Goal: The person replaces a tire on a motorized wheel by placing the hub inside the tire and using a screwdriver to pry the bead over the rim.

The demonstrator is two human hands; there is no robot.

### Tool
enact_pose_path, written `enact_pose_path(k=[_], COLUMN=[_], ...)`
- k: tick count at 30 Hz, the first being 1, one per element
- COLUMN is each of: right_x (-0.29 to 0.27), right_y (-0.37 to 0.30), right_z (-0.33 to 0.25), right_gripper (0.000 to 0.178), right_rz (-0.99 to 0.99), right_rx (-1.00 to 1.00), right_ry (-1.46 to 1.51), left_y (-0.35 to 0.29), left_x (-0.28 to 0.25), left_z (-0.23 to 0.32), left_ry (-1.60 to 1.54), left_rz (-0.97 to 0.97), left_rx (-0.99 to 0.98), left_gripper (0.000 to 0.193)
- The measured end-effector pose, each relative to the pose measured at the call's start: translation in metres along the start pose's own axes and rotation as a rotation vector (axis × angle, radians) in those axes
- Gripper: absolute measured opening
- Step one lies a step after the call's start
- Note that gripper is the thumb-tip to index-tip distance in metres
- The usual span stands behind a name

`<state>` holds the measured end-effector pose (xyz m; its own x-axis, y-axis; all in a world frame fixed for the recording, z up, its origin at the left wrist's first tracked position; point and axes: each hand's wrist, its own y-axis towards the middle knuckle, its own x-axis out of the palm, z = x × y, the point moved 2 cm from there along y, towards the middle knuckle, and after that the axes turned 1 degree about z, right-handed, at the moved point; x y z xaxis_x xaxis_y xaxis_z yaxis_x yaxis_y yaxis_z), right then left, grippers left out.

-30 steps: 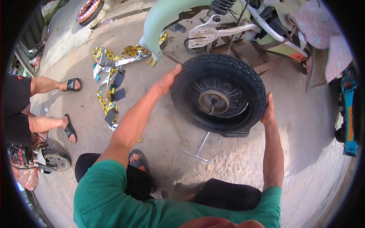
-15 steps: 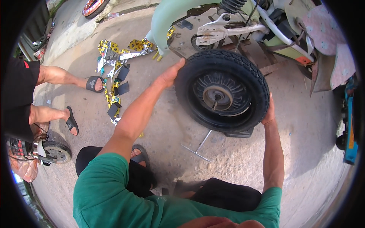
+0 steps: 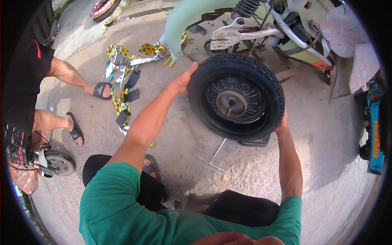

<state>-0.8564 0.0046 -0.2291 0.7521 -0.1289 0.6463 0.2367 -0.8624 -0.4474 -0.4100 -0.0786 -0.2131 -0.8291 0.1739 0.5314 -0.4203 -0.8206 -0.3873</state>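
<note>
Between my two hands is a black scooter wheel (image 3: 204, 114), its tyre thick and treaded, with a dark hub motor (image 3: 232, 103) and a short axle in the middle. My left hand (image 3: 184, 81) grips the tyre's upper left edge, the fingers going out of sight behind it. On the lower right side my right hand (image 3: 282, 123) is wrapped round the tyre, most of its fingers hidden. The wheel is tilted, its hub face turned toward me. Just beyond it stands a pale green scooter with a silver swingarm (image 3: 265, 34) and a black shock spring (image 3: 247, 7).
A T-handled wrench (image 3: 211, 162) lies on the concrete below the wheel, near a black flat piece (image 3: 255, 141). Yellow and silver wrapping (image 3: 119, 55) is strewn at left. Another person's sandalled foot (image 3: 102, 90) is beside it. A blue object (image 3: 375, 128) stands far right.
The wheel has shifted slightly left in my hands, and my right hand has moved left with it. The other person's upper leg has come a little farther into view.
</note>
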Motion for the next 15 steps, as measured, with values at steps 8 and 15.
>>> enact_pose_path(k=[8,15], right_x=[0.0,0.019], right_y=[0.006,0.003], right_z=[0.011,0.007], right_gripper=[0.065,0.071], right_rz=[0.021,0.066], right_rx=[0.053,0.077], right_ry=[0.031,0.0], left_y=[-0.005,-0.005], left_x=[-0.005,-0.014], left_z=[-0.002,-0.009], left_ry=[-0.134,-0.229], left_rz=[0.046,-0.033], left_rx=[-0.064,-0.075], left_gripper=[0.074,0.074])
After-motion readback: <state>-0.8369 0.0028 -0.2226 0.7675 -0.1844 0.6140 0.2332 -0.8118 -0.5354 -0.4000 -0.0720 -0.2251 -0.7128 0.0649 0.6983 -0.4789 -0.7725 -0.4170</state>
